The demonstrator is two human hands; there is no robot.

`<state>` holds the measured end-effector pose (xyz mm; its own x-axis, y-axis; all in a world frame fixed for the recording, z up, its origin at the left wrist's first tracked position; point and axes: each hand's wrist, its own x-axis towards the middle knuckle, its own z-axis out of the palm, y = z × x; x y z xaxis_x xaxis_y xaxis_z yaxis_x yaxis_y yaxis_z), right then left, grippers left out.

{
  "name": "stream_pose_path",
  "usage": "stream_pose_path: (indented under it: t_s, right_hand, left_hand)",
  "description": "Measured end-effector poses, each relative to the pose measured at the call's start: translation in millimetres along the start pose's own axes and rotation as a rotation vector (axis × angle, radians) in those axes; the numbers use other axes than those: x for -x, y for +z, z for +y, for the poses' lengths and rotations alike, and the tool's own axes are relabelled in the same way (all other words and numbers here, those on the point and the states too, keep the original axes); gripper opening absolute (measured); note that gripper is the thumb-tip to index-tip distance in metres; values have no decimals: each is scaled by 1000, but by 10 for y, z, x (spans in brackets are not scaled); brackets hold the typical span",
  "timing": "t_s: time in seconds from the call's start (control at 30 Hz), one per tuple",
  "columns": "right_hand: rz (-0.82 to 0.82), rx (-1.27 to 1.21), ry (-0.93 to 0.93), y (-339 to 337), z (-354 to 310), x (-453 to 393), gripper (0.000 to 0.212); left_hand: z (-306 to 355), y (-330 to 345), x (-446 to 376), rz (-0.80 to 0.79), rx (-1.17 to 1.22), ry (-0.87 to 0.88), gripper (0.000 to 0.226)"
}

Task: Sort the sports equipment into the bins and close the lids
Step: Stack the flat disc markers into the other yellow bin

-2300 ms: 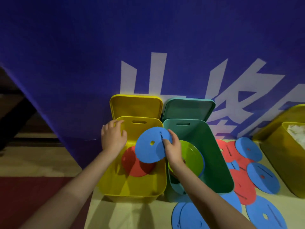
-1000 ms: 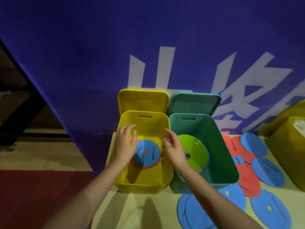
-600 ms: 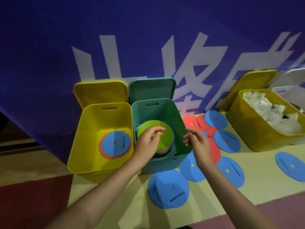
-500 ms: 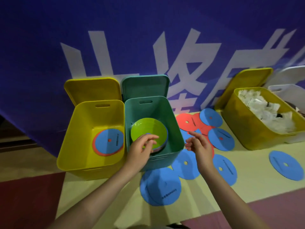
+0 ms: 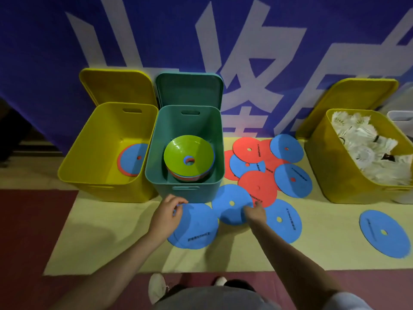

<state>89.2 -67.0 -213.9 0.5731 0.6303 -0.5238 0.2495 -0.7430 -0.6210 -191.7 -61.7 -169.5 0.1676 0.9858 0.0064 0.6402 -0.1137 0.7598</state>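
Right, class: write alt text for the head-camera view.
Two hands reach down to blue flat discs on a mat: the left hand pinches one disc, the right hand touches another, before an open green bin of stacked cones.

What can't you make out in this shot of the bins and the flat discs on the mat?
Head view only:
- Stack under the green cone in the teal bin: count hidden by the cone and the bin's front wall.
- White bin: mostly behind the right yellow bin and cut by the frame edge.
- Left hand and right hand on blue discs: motion blur, grip unclear.
- Disc lettering: too small.
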Motion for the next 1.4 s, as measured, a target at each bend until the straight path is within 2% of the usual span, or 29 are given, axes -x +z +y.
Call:
stream_pose_path:
  t_s: [0.07,0.13,0.2,0.23,0.3,0.37,0.4,0.5,0.57,0.63,0.7,0.93,1.07,1.2,1.4]
  right_hand:
    - [-14,-20,49,69,22,-122,48]
    - [-17,-71,103,70,4,-170,43]
    - [-31,-200,126,0,-22,-121,23]
    - [-48,-265,116,-38,-29,-79,13]
    - [-101,-302,92,-78,16,-58,13]
    - [-174,-316,80,-80,59,16,3]
    - [-184,-304,82,-80,109,24,9]
    - [-152,-251,105,-116,261,98,8]
    - [-120,-272,97,-164,358,150,6]
    - [-88,-289,70,-214,422,184,7]
    - [-48,-277,11,-252,435,220,10]
    - [82,-223,-288,-500,56,413,54]
    - [94,-307,-414,-715,-226,478,58]
    - [125,-400,-484,-895,-442,438,55]
    - [179,-658,-446,-1232,-982,399,54]
  left_hand:
    - [-166,157,40,-12,-61,-187,23]
    - [-276,280,43,-47,-102,-425,42]
    - [-302,383,32,-83,-82,-602,60]
    - [-296,430,30,-86,-85,-638,63]
    - [-288,497,34,-65,-84,-691,68]
    - [-351,549,59,-72,0,-759,71]
    - [-390,594,85,-86,49,-766,69]
    - [-435,698,210,-105,120,-690,49]
    - [-421,738,304,-44,203,-677,35]
    - [-385,709,363,19,287,-693,29]
    - [-312,624,386,92,287,-631,29]
    - [411,364,209,102,-76,-79,31]
    - [738,302,93,112,-300,194,40]
    - [1017,272,-79,125,-266,271,41]
    - [1523,101,-421,221,-188,344,37]
